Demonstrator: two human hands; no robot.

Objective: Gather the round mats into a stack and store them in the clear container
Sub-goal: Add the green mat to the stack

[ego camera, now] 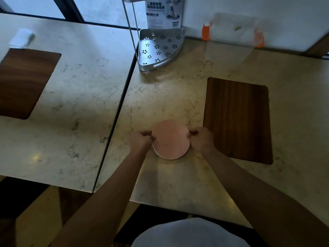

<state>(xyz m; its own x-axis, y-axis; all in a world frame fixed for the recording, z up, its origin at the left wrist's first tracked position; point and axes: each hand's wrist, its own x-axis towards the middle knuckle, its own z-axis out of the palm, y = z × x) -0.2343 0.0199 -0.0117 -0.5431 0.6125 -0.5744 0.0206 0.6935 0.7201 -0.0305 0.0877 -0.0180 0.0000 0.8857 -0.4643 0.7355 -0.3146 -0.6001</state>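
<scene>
A stack of pink round mats [170, 139] sits low over the marble table [160, 177], near its front middle. My left hand [141, 139] grips the stack's left edge and my right hand [202, 139] grips its right edge. Thin edges of lower mats show at the stack's lower left. The clear container [231, 38], with orange clips at its sides, stands at the back right against the wall, far from both hands.
A dark wooden board [237, 120] lies just right of my right hand. A metal corner rack [158, 49] with flower cut-outs stands at the back centre, a printed box behind it. A second table [76, 97] to the left holds another wooden inset and a small white object.
</scene>
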